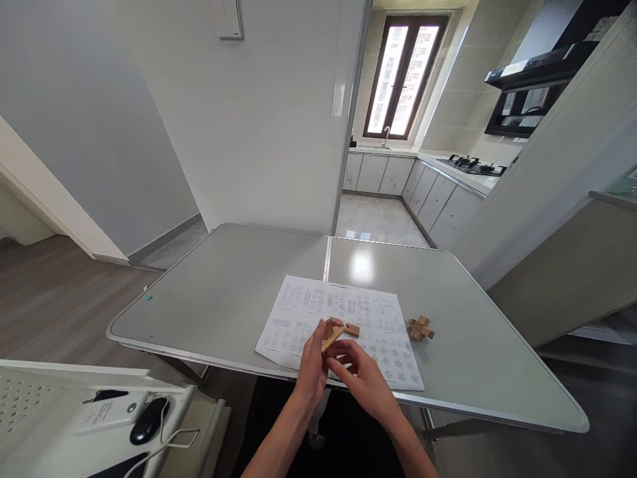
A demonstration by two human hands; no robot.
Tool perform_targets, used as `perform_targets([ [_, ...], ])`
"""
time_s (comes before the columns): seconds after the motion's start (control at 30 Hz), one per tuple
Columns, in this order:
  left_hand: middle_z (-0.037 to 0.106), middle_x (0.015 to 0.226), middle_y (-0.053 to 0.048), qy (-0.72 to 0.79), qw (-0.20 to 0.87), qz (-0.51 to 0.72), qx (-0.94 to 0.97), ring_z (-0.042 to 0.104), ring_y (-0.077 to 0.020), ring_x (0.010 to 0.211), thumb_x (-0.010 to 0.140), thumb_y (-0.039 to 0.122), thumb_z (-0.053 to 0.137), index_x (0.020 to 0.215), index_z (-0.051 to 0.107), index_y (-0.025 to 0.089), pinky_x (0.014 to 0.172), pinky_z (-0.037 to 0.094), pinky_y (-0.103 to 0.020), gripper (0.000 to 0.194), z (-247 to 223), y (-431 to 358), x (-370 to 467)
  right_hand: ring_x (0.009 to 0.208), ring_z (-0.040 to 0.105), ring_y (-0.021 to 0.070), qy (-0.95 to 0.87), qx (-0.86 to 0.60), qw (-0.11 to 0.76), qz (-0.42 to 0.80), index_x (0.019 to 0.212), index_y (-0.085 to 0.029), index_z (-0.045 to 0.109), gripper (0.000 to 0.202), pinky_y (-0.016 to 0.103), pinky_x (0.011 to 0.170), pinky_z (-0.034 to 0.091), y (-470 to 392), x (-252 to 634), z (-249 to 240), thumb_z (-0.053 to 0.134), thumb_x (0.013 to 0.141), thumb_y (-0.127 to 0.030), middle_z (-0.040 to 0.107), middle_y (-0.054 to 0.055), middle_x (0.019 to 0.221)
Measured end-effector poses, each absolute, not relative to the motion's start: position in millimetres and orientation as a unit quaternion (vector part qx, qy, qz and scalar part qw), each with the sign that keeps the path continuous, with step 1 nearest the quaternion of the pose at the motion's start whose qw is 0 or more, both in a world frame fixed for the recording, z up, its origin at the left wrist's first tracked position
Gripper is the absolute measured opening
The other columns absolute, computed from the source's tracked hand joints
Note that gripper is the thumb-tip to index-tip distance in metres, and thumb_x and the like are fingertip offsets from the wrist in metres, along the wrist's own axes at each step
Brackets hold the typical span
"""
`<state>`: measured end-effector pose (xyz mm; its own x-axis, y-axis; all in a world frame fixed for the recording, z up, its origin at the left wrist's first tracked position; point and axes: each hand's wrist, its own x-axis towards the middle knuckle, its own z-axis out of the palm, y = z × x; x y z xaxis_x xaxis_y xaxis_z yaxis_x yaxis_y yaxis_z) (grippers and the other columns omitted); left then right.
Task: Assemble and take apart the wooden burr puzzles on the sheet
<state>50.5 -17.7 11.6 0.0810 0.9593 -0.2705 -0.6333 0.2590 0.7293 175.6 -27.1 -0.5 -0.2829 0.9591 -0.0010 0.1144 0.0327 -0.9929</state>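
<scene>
Over the near edge of a printed instruction sheet point(291, 299), my left hand point(312, 365) is closed around light wooden puzzle pieces point(332, 337). My right hand point(359, 375) meets it from the right, fingers curled against the same pieces; its fingertips are partly hidden. A loose notched wooden block point(352, 330) lies on the sheet just beyond my hands. To the right of the sheet, an assembled interlocking wooden puzzle point(421, 328) rests on the table. Small line drawings cover the sheet.
The grey folding table point(239, 285) has a metal-edged seam down its middle. At the lower left, a white cart point(60, 405) holds a black mouse point(149, 420) and a cable. A small teal object point(148, 298) lies near the table's left edge. A kitchen opens behind.
</scene>
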Motion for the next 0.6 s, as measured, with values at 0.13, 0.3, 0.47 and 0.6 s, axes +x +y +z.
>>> perform_targets([
  [0.13,0.076,0.095,-0.007,0.388,0.691,0.565,0.230,0.069,-0.0211,0.077,0.089,0.063,0.067,0.112,0.073,0.018,0.072,0.057,-0.034,0.051,17.0,-22.5,56.1,0.082,0.071,0.0249,-0.629,-0.467,0.400,0.475,0.108,-0.024,0.067,0.029,0.035,0.068,0.054,-33.6,170.2,4.3,0.060,0.097,-0.049,0.075,0.007,0.099],
  [0.3,0.077,0.107,-0.011,0.425,0.664,0.569,0.234,0.071,-0.0251,0.089,0.087,0.068,0.066,0.112,0.076,0.017,0.079,0.056,-0.035,0.058,17.2,-22.5,56.5,0.072,0.067,0.0248,-0.670,-0.500,0.370,0.405,0.112,-0.027,0.066,0.027,0.036,0.066,0.051,-40.1,168.8,5.7,0.051,0.101,-0.047,0.073,0.006,0.091],
  [0.47,0.074,0.125,-0.012,0.440,0.642,0.587,0.222,0.068,-0.0305,0.114,0.086,0.072,0.064,0.116,0.075,0.020,0.092,0.053,-0.037,0.061,15.1,-15.9,51.1,0.074,0.068,0.0248,-0.677,-0.505,0.369,0.389,0.114,-0.030,0.067,0.025,0.034,0.066,0.050,-43.0,169.1,5.8,0.052,0.101,-0.043,0.075,0.006,0.098],
  [0.6,0.073,0.130,-0.014,0.436,0.631,0.598,0.232,0.063,-0.0339,0.126,0.082,0.074,0.068,0.116,0.073,0.019,0.098,0.050,-0.037,0.065,22.1,-10.1,46.7,0.075,0.069,0.0248,-0.676,-0.509,0.374,0.380,0.114,-0.030,0.068,0.024,0.034,0.066,0.049,-43.5,172.8,4.6,0.053,0.101,-0.044,0.075,0.005,0.098],
])
